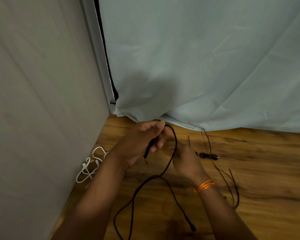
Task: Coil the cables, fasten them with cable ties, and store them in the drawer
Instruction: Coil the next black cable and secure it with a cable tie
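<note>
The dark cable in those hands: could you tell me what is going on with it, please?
A person's left hand grips the dark cable near one plug, and the right hand meets it further along, though its grip is hidden. The rest trails loose over the wooden table, so coiling has barely begun. A tangled white cable lies by the wall, and a small black bundle and thin ties lie to the right.

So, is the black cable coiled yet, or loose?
Loose: the black cable runs from the left hand in one long open loop over the table.
</note>
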